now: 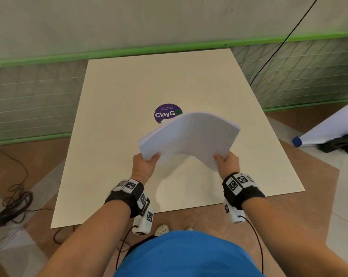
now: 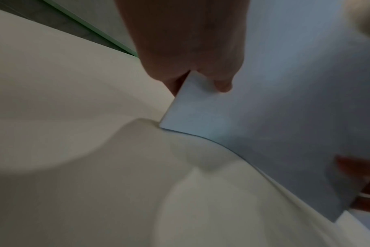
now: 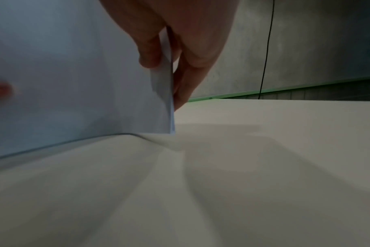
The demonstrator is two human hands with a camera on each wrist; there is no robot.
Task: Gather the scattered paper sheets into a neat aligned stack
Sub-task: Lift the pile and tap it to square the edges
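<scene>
A stack of white paper sheets [image 1: 189,136] is held above the cream table [image 1: 113,120], arched upward in the middle. My left hand [image 1: 147,162] pinches its near left corner, thumb on top. My right hand [image 1: 225,160] pinches the near right corner the same way. In the left wrist view the paper stack [image 2: 264,117] hangs from my left hand [image 2: 203,75], its lower edge close over the table. In the right wrist view the paper stack [image 3: 74,83] is pinched by my right hand [image 3: 169,55]; the sheet edges look roughly flush at that corner.
A purple round ClayGo sticker [image 1: 166,112] lies on the table just beyond the stack. Tangled black cables [image 1: 11,202] lie on the floor at the left. A rolled white sheet with a blue cap [image 1: 297,141] and a black object [image 1: 341,144] lie right of the table.
</scene>
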